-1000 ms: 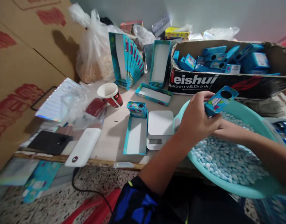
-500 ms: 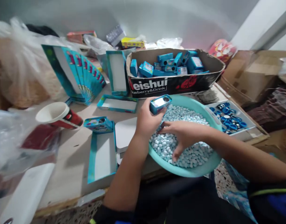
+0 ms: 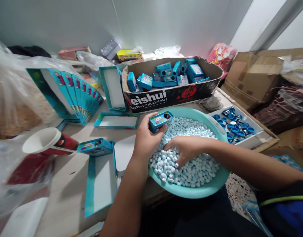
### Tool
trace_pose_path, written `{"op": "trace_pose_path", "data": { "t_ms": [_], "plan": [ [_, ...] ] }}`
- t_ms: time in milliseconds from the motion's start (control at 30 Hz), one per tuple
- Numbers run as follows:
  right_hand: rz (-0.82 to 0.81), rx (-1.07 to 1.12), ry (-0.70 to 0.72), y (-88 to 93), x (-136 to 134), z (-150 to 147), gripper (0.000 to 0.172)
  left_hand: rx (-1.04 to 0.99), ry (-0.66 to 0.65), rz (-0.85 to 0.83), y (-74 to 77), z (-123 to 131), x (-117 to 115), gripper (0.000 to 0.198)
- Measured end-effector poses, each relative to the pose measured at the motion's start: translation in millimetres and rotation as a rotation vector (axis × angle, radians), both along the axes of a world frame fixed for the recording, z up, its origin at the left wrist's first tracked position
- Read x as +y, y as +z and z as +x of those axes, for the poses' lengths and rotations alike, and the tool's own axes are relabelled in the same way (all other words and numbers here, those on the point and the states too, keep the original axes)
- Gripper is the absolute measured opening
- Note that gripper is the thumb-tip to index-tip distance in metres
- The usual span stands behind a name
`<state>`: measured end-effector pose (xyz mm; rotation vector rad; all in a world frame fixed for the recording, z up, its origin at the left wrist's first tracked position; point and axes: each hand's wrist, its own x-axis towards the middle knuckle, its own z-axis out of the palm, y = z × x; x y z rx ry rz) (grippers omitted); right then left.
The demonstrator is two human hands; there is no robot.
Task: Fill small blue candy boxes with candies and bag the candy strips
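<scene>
My left hand [image 3: 149,135] grips a small blue printed box [image 3: 160,120] with a dark round hole in its top end. It holds the box above the left side of a turquoise plastic basin [image 3: 188,191]. Small pale blue and white candies [image 3: 194,172] fill the basin. My right hand [image 3: 182,148] reaches in from the right, its fingers curled into the candies and their tips partly buried. Between its thumb and forefinger, candies are visible. Another blue box [image 3: 96,147] rests across the far end of an open blue-edged tray [image 3: 91,187] on the left.
Behind the basin, a black carton [image 3: 171,98] holds several blue boxes. At the right, a white tray [image 3: 256,135] contains blue caps [image 3: 236,125]. A paper cup [image 3: 51,141] lies tipped at the left, near fanned display cartons [image 3: 78,98] and plastic bags [image 3: 15,89].
The box in my left hand has tilted, so its printed front shows more. My right hand's fingers have drawn in closer together among the candies. The camera view has shifted slightly.
</scene>
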<state>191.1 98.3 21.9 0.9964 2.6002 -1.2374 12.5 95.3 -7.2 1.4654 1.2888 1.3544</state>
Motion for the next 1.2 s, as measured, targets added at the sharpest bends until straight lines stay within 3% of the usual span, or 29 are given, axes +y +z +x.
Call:
{"op": "trace_pose_path", "data": {
  "t_ms": [133, 267, 400, 533, 700, 900, 1200],
  "plan": [
    [0.019, 0.044, -0.078, 3.2, 12.7, 12.3, 0.041, 0.035, -0.005, 0.014, 2.9, -0.5, -1.1, 0.047],
    [0.074, 0.116, -0.312, 7.8, 27.0, 29.8, 0.031, 0.047, -0.002, 0.031, 5.1, 0.3, -1.6, 0.043],
    [-0.069, 0.222, -0.526, 12.6, 26.5, 35.4, 0.026, 0.117, -0.037, 0.051, 4.5, 0.0, -2.2, 0.042],
    [-0.179, 0.439, -0.677, 14.0, 19.2, 35.9, 0.026, 0.130, -0.064, 0.069, 5.6, 0.3, -4.1, 0.042],
    [-0.275, 0.888, -0.878, 25.2, 22.2, 29.9, 0.032, 0.220, -0.084, 0.037, 8.4, 1.5, -7.4, 0.043],
    [-0.212, 1.294, -0.932, 38.8, 38.6, -3.5, 0.032, 0.244, -0.188, 0.029, 7.8, 1.6, -8.1, 0.039],
    [-0.234, 1.418, -1.011, 8.5, 39.9, -14.1, 0.039, 0.304, -0.261, 0.049, 10.6, 3.6, -13.3, 0.042]
  ]
}}
